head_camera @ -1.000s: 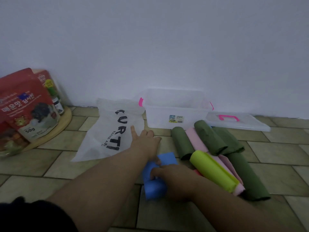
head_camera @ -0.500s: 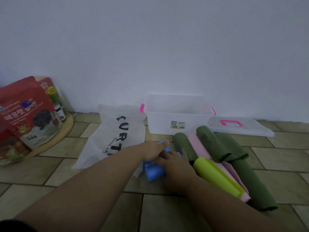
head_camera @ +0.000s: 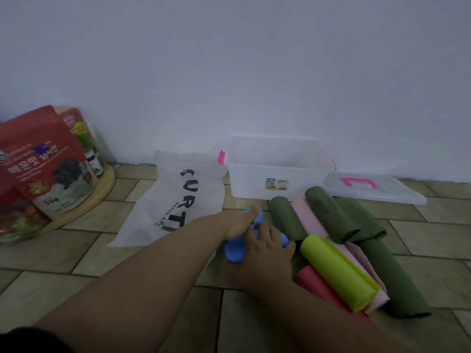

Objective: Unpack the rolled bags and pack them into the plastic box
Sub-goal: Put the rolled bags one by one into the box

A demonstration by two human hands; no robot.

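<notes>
A blue rolled bag (head_camera: 234, 249) lies on the tiled floor, squeezed between both hands. My left hand (head_camera: 239, 221) grips its far end and my right hand (head_camera: 267, 247) grips it from the near side. To the right lies a pile of rolled bags: a lime one (head_camera: 336, 273), dark green ones (head_camera: 328, 215), a pink one (head_camera: 307, 216) and a red one (head_camera: 309, 278). The clear plastic box (head_camera: 276, 174) with pink clips stands open against the wall behind them.
The box's clear lid (head_camera: 374, 188) with a pink handle lies right of the box. A flat white printed bag (head_camera: 178, 200) is spread left of the hands. Red snack packets (head_camera: 43, 161) stand on a round wooden tray (head_camera: 102, 184) at far left.
Both hands moved away from me toward the box with the blue bag, which went from a flat roll to a crumpled bundle. My left hand closed onto it.
</notes>
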